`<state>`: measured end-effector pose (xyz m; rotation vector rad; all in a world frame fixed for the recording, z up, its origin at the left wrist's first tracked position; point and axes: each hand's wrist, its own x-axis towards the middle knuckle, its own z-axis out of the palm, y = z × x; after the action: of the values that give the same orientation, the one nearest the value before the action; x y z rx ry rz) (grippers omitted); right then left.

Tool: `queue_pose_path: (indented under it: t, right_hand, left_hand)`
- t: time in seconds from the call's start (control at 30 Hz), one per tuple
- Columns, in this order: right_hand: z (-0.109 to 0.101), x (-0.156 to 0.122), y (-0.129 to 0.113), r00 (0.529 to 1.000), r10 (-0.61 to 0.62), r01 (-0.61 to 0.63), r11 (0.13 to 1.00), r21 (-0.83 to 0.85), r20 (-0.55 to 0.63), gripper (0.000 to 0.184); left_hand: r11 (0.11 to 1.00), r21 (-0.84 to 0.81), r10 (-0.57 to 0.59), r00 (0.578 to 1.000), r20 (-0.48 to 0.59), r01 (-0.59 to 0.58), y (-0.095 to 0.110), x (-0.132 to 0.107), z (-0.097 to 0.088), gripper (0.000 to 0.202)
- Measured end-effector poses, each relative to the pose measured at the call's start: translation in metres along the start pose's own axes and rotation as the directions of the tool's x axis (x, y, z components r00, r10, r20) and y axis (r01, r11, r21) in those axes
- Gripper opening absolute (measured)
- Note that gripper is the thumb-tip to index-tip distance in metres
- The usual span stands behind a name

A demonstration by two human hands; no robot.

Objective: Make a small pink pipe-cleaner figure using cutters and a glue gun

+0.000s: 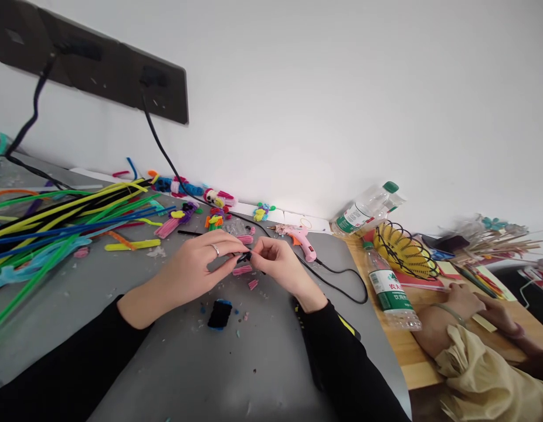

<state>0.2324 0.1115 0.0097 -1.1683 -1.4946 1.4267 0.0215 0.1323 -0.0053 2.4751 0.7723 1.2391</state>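
My left hand (194, 266), with a ring on one finger, and my right hand (282, 269) meet over the grey table (271, 363). Both are pinched on a small black piece (244, 257), mostly covered by the fingertips; its exact kind cannot be made out. Around the fingers lie short pink fuzzy strips (242, 270) and a small pink bit (253, 284). Nearer to me rests a black fuzzy block with blue edges (220, 315). Just beyond my right hand, a pink hot glue gun (303, 241) lies on its side.
Many coloured pipe cleaners (78, 223) pile up at the left. Small fuzzy figures (177, 218) stand along the wall. A cord (159, 143) hangs from the power strip (99, 64). At right are water bottles (388, 287), a yellow basket (401, 252) and another person's hands (462, 302).
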Motion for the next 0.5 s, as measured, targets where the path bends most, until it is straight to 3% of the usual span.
queue_pose_path:
  t: [0.13, 0.3, 0.4, 0.5]
  right_hand:
    - [0.0012, 0.0005, 0.0006, 0.999, 0.006, -0.007, 1.0, -0.03, -0.039, 0.023]
    - [0.0034, 0.0012, 0.0012, 0.998, 0.015, -0.019, 0.998, -0.052, -0.067, 0.021]
    - [0.0041, 0.0013, 0.0007, 0.998, 0.009, -0.013, 0.999, -0.049, -0.07, 0.022]
    - [0.0044, 0.0012, 0.0005, 0.998, -0.007, 0.005, 0.999, -0.043, -0.055, 0.025]
  left_hand:
    - [0.974, 0.109, 0.2, 0.98, -0.009, -0.198, -0.0034, -0.0013, 0.0024, 0.024]
    - [0.909, 0.26, 0.337, 0.942, 0.002, -0.326, -0.0027, 0.0015, 0.004, 0.02]
    - [0.944, 0.22, 0.262, 0.964, -0.039, -0.248, -0.0001, 0.0021, 0.0064, 0.021]
    - [0.992, 0.125, 0.036, 0.994, -0.1, -0.024, 0.0026, 0.0013, 0.0084, 0.022]
